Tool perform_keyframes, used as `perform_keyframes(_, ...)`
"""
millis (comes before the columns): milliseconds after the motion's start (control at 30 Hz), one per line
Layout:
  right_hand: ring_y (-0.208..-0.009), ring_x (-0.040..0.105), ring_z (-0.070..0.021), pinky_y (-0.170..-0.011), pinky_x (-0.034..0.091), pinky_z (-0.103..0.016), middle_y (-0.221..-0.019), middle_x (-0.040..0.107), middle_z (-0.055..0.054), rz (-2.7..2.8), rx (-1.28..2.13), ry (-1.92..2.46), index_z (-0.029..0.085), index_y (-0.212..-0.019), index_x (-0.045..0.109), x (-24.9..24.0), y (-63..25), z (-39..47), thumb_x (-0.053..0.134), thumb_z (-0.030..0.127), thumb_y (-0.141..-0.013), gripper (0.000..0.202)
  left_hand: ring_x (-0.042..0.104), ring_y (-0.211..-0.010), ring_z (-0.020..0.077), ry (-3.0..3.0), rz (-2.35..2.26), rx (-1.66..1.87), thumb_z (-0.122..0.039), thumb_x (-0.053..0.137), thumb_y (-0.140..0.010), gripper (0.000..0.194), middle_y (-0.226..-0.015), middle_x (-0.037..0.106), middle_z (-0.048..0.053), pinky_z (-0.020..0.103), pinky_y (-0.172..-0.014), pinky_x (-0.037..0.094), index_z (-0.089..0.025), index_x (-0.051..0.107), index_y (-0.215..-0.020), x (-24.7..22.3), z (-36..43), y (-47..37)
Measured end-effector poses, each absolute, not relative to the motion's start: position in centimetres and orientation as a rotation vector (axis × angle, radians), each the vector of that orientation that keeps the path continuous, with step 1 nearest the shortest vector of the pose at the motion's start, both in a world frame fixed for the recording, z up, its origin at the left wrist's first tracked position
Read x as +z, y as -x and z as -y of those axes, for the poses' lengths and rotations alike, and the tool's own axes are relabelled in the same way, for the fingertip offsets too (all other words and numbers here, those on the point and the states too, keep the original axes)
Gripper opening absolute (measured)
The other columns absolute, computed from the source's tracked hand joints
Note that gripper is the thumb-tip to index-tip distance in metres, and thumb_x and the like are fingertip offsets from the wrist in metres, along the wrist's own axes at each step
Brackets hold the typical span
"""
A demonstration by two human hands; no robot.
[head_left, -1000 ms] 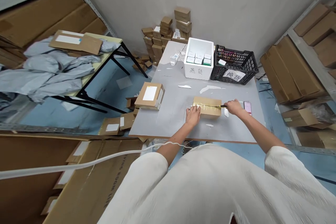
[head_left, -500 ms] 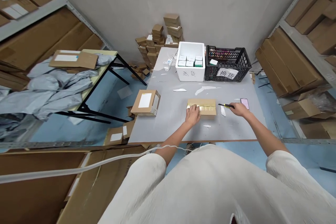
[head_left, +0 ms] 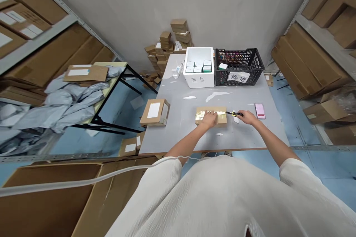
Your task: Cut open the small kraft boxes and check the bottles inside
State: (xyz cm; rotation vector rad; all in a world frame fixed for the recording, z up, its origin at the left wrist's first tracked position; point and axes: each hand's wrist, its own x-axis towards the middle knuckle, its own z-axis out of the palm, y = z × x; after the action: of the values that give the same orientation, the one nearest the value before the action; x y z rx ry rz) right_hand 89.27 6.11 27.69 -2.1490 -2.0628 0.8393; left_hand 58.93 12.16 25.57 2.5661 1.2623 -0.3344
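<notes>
Slim black-and-yellow knife (head_left: 237, 113), in line with the oblong brown cardboard box (head_left: 222, 120)
Your right hand (head_left: 247, 117) clasps it; your left hand (head_left: 210, 119), loosely open, tops the box.

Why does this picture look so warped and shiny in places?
In the head view, the shelving leans outward at the sides, probably wide-lens distortion; glare whitens parts of the glossy tape on the small box; the light looks even, with only faint, soft shadows on the gray table; the phone screen's small text is unreadable.
</notes>
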Motion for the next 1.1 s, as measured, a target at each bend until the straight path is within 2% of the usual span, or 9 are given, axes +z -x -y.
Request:
perform_keyframes(233,-0.099,0.071,-0.0254,-0.073,0.040,-0.030,-0.114,0.082,-0.008,2.329,0.765,2.093,0.027,-0.129,0.078,26.0,-90.0,-8.8,0.052,0.037,-0.108,0.034,0.065,-0.134,0.0329,-2.599,-1.294,-0.315,-0.036,0.080,-0.095,0.057,-0.148,0.062,0.017,0.050,-0.132,0.025,-0.024,0.058,-0.146,24.9,-11.3,-59.1)
perform_keyframes(433,-0.106,0.071,-0.0279,-0.089,0.043,-0.035,-0.118,0.081,-0.012,2.585,0.647,1.945,0.025,-0.124,0.079,26.2,-89.0,-11.9,0.051,0.032,-0.107,0.034,0.066,-0.132,0.0335,-2.620,-1.305,-0.273,-0.035,0.082,-0.094,0.056,-0.143,0.063,0.018,0.048,-0.129,0.030,-0.021,0.059,-0.144,24.1,-11.3,-59.3)
perform_keyframes(500,-0.103,0.071,-0.0278,-0.088,0.044,-0.035,-0.112,0.082,-0.011,2.543,0.738,1.938,0.026,-0.120,0.081,26.3,-89.0,-12.2,0.055,0.035,-0.106,0.031,0.066,-0.131,0.0330,-2.619,-1.319,-0.272,-0.035,0.082,-0.095,0.056,-0.143,0.063,0.018,0.048,-0.129,0.031,-0.021,0.059,-0.144,23.9,-11.2,-59.4)
perform_keyframes(600,-0.088,0.070,-0.0243,-0.077,0.046,-0.031,-0.097,0.080,-0.008,2.314,1.084,1.951,0.024,-0.110,0.081,26.3,-89.3,-11.7,0.061,0.046,-0.102,0.031,0.066,-0.130,0.0323,-2.604,-1.338,-0.277,-0.036,0.082,-0.095,0.056,-0.143,0.063,0.017,0.048,-0.128,0.032,-0.022,0.059,-0.145,23.7,-11.2,-59.4)
perform_keyframes(767,-0.068,0.062,-0.0172,-0.062,0.045,-0.028,-0.078,0.073,-0.005,1.918,1.615,1.834,0.020,-0.088,0.074,25.5,-90.2,-9.6,0.074,0.067,-0.091,0.047,0.066,-0.130,0.0319,-2.594,-1.328,-0.266,-0.035,0.081,-0.096,0.054,-0.144,0.063,0.016,0.049,-0.129,0.032,-0.025,0.059,-0.144,23.7,-11.2,-59.2)
perform_keyframes(967,-0.070,0.065,-0.0168,-0.063,0.048,-0.026,-0.075,0.071,-0.004,1.723,1.784,1.752,0.021,-0.086,0.073,24.8,-90.6,-6.8,0.084,0.067,-0.081,0.048,0.066,-0.130,0.0316,-2.571,-1.336,-0.246,-0.036,0.078,-0.097,0.054,-0.145,0.062,0.015,0.050,-0.130,0.030,-0.026,0.057,-0.146,23.7,-11.4,-59.0)
perform_keyframes(1100,-0.069,0.066,-0.0167,-0.060,0.049,-0.024,-0.076,0.073,-0.005,1.634,1.738,1.742,0.021,-0.083,0.070,23.5,-91.3,-5.3,0.082,0.068,-0.085,0.048,0.062,-0.135,0.0347,-2.557,-1.295,-0.231,-0.036,0.078,-0.096,0.060,-0.146,0.060,0.017,0.050,-0.128,0.032,-0.024,0.055,-0.149,23.4,-11.6,-58.7)
